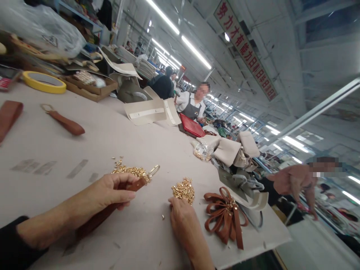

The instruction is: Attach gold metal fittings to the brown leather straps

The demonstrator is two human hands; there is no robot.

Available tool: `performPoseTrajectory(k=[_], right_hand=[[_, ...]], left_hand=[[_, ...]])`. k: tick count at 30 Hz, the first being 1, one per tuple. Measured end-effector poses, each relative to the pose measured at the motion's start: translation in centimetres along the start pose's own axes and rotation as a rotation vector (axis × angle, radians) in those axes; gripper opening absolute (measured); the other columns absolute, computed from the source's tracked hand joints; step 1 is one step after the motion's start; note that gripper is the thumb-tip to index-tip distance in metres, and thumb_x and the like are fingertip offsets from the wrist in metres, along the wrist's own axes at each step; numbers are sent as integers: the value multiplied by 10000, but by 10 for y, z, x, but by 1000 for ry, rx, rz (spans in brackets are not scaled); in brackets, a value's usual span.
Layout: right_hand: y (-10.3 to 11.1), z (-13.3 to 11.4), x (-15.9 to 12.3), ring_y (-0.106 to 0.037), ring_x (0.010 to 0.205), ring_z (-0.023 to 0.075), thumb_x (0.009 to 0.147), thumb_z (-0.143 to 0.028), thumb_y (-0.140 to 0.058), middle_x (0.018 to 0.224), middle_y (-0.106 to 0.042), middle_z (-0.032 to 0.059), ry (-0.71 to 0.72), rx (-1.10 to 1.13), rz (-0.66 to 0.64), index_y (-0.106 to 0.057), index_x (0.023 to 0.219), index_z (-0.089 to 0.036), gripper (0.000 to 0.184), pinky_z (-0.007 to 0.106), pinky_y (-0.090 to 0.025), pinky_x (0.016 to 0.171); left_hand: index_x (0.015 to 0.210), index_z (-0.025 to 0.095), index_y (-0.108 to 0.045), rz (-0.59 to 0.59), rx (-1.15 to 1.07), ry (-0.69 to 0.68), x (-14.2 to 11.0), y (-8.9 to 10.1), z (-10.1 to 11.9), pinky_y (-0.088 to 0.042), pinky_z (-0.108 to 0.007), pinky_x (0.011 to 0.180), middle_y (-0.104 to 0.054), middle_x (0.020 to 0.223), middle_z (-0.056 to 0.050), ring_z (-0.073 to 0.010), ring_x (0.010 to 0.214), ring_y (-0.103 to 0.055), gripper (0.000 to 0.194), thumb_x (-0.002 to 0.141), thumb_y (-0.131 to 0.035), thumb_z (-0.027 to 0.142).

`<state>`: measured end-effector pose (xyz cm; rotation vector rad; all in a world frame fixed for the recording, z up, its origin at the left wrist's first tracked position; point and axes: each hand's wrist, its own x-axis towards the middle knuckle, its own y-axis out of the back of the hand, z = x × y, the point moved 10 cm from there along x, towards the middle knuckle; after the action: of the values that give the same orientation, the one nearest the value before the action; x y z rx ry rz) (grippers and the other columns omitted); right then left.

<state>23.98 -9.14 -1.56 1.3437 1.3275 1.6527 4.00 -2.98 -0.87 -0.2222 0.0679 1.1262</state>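
My left hand [105, 193] is closed around a brown leather strap [97, 224], pinching its end between thumb and fingers. A gold metal ring [154, 171] sticks out from that end. Behind the hand lies a heap of small gold metal fittings [131, 171]. At the near edge of a second heap of small gold rivet-like pieces [184, 188] is my right hand [184, 221], its fingers curled down and drawn together. Its fingertips are mostly hidden, so anything between them cannot be made out. Right of it, looped brown leather straps [226, 217] with gold fittings lie fanned out.
On the table's left lie another strap with a ring [66, 122], a folded brown strap [9, 116], yellow tape [45, 82] and a cardboard box [90, 88]. Cream panels [146, 111] and pale bag parts [227, 151] line the far side. Co-workers [194, 103] are beyond.
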Motion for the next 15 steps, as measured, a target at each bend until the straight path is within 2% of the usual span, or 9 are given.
performPoseTrajectory(k=[2,7,11,15], right_hand=[[0,1,2,-598,813,250,814,95,-464,870,-634,62,14,3,27,-572,1064,-146,364,327,-452,698],[6,5,7,-613,794,254,786,89,-424,866,-638,75,-27,84,131,-592,1053,-128,383,344,-466,714],[18,3,11,-621,788,188,857,-8,-495,856,-648,27,-137,450,213,-621,974,-178,242,276,-469,720],[35,-24,22,-622,784,136,897,-131,-596,873,-655,-5,-154,847,319,-638,963,-206,109,218,-491,732]], left_hand=[[964,158,-655,-65,9,-20,1,-6,0,-407,-169,545,-556,685,56,-96,589,-488,312,710,-715,330],[1079,171,-651,-37,177,-91,10,0,-5,-372,-179,483,-607,792,-2,-135,641,-551,408,819,-624,484],[1032,182,-671,-61,275,-190,7,-5,5,-434,-215,571,-630,829,-12,-136,653,-555,372,862,-576,498],[989,186,-672,-30,356,-231,-1,-8,16,-455,-249,624,-665,877,-19,-157,694,-558,323,863,-539,452]])
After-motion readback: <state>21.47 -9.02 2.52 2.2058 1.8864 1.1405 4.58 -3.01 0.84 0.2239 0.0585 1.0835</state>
